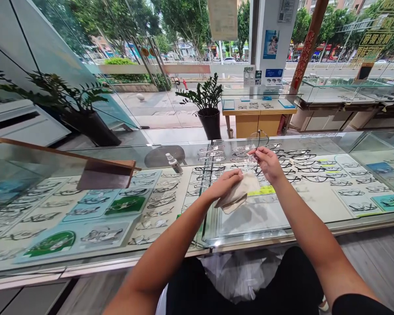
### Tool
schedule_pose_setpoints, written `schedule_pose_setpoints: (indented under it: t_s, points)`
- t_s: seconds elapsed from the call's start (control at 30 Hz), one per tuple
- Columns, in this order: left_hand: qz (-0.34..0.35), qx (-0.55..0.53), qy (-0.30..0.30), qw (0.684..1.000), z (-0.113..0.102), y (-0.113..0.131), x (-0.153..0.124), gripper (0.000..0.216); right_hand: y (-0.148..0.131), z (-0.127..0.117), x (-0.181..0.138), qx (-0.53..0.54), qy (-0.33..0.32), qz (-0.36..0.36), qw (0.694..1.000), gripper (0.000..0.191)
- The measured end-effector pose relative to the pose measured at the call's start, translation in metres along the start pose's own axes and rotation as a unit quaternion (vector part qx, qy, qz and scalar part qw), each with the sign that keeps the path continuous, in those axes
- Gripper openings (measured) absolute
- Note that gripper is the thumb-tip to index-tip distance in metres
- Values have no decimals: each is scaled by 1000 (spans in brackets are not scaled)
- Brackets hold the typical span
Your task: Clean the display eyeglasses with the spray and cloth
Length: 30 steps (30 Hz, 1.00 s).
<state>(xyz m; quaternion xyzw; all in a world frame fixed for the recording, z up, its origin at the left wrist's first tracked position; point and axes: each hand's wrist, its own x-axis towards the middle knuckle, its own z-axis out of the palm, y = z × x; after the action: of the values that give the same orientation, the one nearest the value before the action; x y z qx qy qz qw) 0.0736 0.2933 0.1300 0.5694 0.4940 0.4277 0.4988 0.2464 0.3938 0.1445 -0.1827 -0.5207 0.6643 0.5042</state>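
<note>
My right hand [268, 164] pinches a pair of thin-framed glasses [262, 134] above the glass counter, its round rim raised over my fingertips. To the left of it, my left hand [229, 181] is closed on a beige cloth [238, 194], which hangs folded below the fingers. The cloth sits close under the lower end of the glasses; whether the two touch I cannot tell. A small white spray bottle [174, 163] stands on the counter, left of my hands.
Many eyeglass frames [164, 199] lie inside the glass display counter [249, 240]. A wooden-edged panel [107, 175] rests on its left part. Beyond stand a potted plant [210, 109], another display case [259, 111] and large windows onto a street.
</note>
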Motion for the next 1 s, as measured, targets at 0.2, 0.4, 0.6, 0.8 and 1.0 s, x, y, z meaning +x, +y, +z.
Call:
schedule_pose_setpoints:
  t_s: [0.2,0.4,0.6,0.8,1.0]
  points:
    - [-2,-190,140,972,-8,3,4,52,-1,-1,-2,54,-25,47,997,32]
    - [50,-234,187,953,-14,2,8,55,-5,-4,-6,109,-59,89,988,28]
    - [58,-157,133,977,-9,7,3,61,-4,-2,-10,106,-100,115,983,25]
    - [67,-121,106,985,-7,3,3,61,-5,-2,-10,112,-114,99,982,26]
    - [63,-94,98,989,-13,3,1,57,-6,-3,-11,72,-116,92,986,29]
